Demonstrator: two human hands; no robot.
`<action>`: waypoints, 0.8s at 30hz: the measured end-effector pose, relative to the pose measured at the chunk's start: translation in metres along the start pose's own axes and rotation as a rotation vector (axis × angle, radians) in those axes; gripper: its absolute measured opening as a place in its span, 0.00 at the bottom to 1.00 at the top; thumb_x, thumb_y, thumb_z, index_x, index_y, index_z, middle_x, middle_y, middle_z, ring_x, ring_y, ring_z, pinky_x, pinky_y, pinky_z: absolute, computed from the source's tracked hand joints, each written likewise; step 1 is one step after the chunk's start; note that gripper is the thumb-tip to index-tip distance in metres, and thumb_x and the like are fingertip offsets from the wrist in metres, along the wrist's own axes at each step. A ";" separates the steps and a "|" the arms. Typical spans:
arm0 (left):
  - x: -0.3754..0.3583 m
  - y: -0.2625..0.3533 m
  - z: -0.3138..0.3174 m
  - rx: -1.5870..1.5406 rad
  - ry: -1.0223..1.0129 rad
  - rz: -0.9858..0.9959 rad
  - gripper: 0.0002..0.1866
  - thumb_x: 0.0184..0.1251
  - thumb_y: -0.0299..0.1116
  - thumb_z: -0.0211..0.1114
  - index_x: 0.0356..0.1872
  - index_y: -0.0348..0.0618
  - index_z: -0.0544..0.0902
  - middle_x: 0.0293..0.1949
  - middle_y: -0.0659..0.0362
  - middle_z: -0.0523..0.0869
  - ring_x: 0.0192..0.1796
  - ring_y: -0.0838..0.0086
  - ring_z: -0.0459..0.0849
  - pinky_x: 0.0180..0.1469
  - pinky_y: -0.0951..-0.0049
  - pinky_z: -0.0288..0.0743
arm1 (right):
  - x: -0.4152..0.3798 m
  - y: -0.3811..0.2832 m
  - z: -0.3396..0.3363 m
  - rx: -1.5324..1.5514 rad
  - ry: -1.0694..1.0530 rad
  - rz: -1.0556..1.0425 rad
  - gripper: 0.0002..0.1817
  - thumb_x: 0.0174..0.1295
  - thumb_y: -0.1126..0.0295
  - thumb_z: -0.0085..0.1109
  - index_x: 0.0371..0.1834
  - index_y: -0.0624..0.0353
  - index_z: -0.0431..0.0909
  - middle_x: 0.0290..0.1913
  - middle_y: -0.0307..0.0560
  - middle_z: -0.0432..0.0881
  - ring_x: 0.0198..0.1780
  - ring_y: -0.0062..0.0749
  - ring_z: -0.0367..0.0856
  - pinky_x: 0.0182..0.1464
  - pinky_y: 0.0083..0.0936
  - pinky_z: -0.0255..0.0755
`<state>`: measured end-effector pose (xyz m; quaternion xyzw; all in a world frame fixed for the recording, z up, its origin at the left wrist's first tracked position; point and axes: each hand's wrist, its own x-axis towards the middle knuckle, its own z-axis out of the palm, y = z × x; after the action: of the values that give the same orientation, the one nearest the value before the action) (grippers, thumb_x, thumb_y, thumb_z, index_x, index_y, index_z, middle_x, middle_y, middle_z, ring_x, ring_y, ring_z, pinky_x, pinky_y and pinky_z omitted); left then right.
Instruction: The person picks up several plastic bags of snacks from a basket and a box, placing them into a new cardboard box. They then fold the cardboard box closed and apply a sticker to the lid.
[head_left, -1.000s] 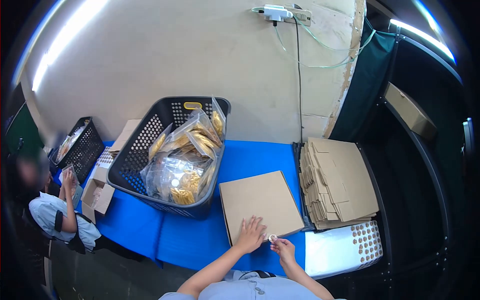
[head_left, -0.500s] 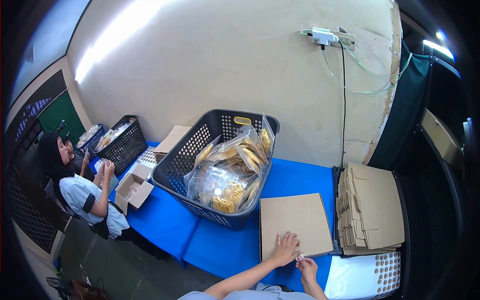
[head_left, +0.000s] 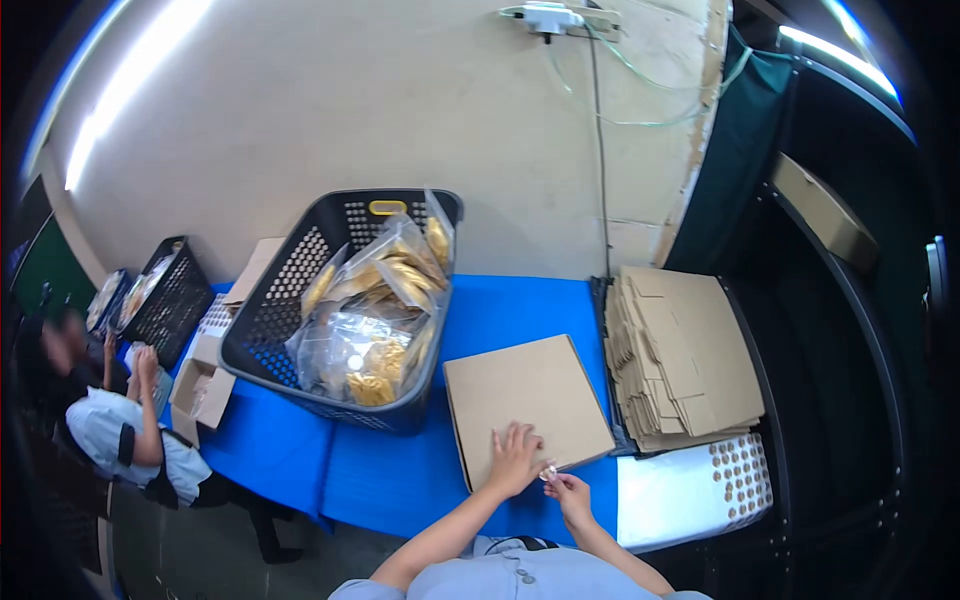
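Head view: flat box (head_left: 525,398) on blue table (head_left: 390,480). Left hand (head_left: 515,458) spread flat on box near edge, fingers apart, gripping nothing. Right hand (head_left: 572,494) just beside box front edge, fingertips pinched on small round sticker (head_left: 547,473). Basket (head_left: 300,310) of bagged goods left of box. Cardboard stack (head_left: 685,360) right of box; sticker sheet (head_left: 690,490) right of box, nearer person. Co-worker (head_left: 110,430) seated far left of box.

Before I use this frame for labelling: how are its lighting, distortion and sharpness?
Head view: strong fisheye bending with black corners; tube lights glare at top left and top right; the cardboard box under the left hand is evenly lit; the small item at the right hand is too tiny to identify.
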<state>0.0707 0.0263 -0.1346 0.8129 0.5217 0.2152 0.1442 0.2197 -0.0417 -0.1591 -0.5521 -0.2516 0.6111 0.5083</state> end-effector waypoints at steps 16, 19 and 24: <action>-0.004 0.005 -0.016 0.055 -0.046 0.028 0.33 0.53 0.61 0.65 0.53 0.49 0.71 0.66 0.50 0.62 0.74 0.48 0.48 0.67 0.29 0.35 | 0.006 -0.001 -0.014 -0.079 0.073 0.027 0.12 0.66 0.64 0.57 0.38 0.63 0.72 0.30 0.48 0.80 0.29 0.27 0.80 0.31 0.22 0.77; -0.006 0.002 -0.008 0.111 -0.031 0.049 0.31 0.53 0.55 0.66 0.54 0.49 0.71 0.67 0.49 0.61 0.74 0.48 0.48 0.68 0.30 0.36 | 0.006 -0.007 -0.005 -0.219 0.014 -0.012 0.16 0.64 0.57 0.60 0.32 0.62 0.76 0.27 0.45 0.79 0.27 0.23 0.78 0.30 0.19 0.73; -0.007 0.004 -0.009 0.122 -0.032 0.049 0.29 0.53 0.50 0.66 0.54 0.49 0.71 0.67 0.49 0.61 0.74 0.48 0.48 0.68 0.31 0.37 | 0.015 -0.016 0.009 -0.527 -0.003 -0.067 0.21 0.59 0.54 0.65 0.19 0.59 0.76 0.17 0.39 0.75 0.23 0.20 0.76 0.26 0.17 0.68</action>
<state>0.0661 0.0181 -0.1264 0.8360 0.5115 0.1732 0.0974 0.2193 -0.0202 -0.1490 -0.6560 -0.4208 0.5082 0.3665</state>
